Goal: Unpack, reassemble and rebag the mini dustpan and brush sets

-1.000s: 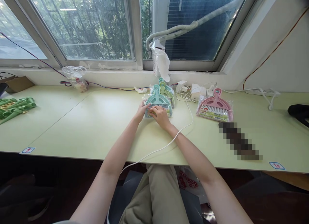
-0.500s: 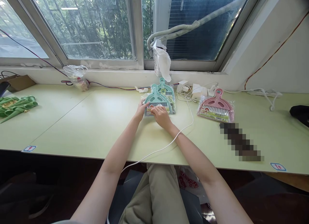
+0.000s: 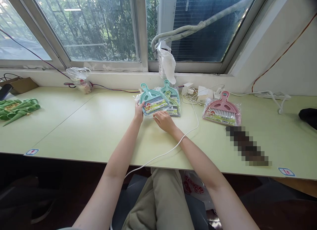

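Observation:
My left hand (image 3: 139,113) grips the left edge of a teal mini dustpan and brush set (image 3: 154,101) wrapped in clear plastic. The set is tilted, its handle pointing to the upper left. Just below its lower right edge is my right hand (image 3: 164,121), palm down, with loosely bent fingers and nothing visible in them. Behind the held set, a second wrapped teal dustpan set (image 3: 172,95) lies on the table, partly covered. To the right rests a pink wrapped dustpan set (image 3: 223,110).
A white cable (image 3: 170,151) crosses over my right forearm to the table edge. Chargers and a power adapter (image 3: 203,94) sit at the back. Green rolled items (image 3: 18,109) lie far left, near a plastic bag (image 3: 83,83). A tissue pack (image 3: 166,61) stands by the window.
My left hand has shifted the front teal set left and tilted it, away from the one behind. My right hand no longer overlaps its front and has stayed nearly in place.

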